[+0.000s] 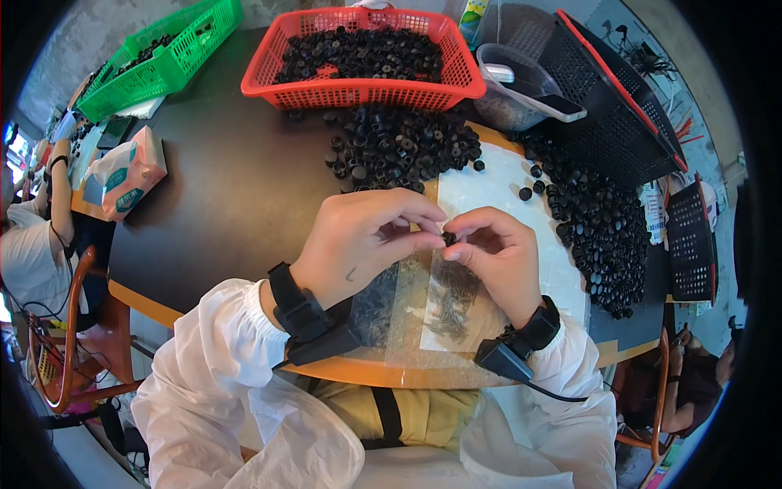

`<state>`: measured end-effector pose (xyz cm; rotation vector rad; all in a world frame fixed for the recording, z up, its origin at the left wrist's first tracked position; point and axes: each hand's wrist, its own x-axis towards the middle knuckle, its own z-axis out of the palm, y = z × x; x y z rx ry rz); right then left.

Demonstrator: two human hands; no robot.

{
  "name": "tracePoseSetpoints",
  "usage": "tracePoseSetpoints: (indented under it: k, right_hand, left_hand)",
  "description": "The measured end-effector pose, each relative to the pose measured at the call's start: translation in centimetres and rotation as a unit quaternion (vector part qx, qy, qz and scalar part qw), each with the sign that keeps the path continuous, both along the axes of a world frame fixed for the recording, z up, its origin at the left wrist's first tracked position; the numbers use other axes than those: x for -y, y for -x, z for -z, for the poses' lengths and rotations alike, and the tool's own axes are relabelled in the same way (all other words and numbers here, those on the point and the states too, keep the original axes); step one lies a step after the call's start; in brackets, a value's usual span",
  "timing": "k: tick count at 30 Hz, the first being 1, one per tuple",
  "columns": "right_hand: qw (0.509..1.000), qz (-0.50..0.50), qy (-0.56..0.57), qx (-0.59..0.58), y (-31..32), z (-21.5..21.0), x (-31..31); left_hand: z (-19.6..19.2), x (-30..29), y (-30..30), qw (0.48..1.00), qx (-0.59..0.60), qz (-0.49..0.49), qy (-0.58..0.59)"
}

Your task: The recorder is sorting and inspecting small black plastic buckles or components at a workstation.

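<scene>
Between my fingertips, above the table's near half, sits a small round black plastic part (449, 238). My left hand (358, 232) pinches it from the left with thumb and fingers, and my right hand (498, 254) grips it from the right. Just beyond my hands lies a heap of loose black caps (391, 147). Another pile of small black round parts (607, 236) spreads to the right of my right hand. Below my hands, small thin dark pieces (452, 301) lie scattered on a white sheet (505, 183). The held part's details are too small to tell.
A red basket (269, 91) full of black parts stands at the back. Right of it are a clear tub (497, 110) with a phone (562, 106) on it and a tilted black basket (603, 98). A tissue pack (134, 175) and a green basket (155, 81) are left; other people sit on both sides.
</scene>
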<state>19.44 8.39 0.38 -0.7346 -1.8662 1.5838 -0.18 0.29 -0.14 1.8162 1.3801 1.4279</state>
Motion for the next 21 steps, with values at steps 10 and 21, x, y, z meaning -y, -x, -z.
tracePoseSetpoints:
  k: [10,21]
  right_hand:
    - [0.969,0.000,0.176,-0.172,-0.2,0.9,-1.4]
    - [0.970,0.018,0.172,-0.173,0.2,0.6,-1.0]
  left_hand:
    - [-0.4,-2.1,3.4,0.923,-0.321,-0.172,-0.124]
    - [-0.7,-1.3,3.7,0.889,-0.408,-0.197,-0.063]
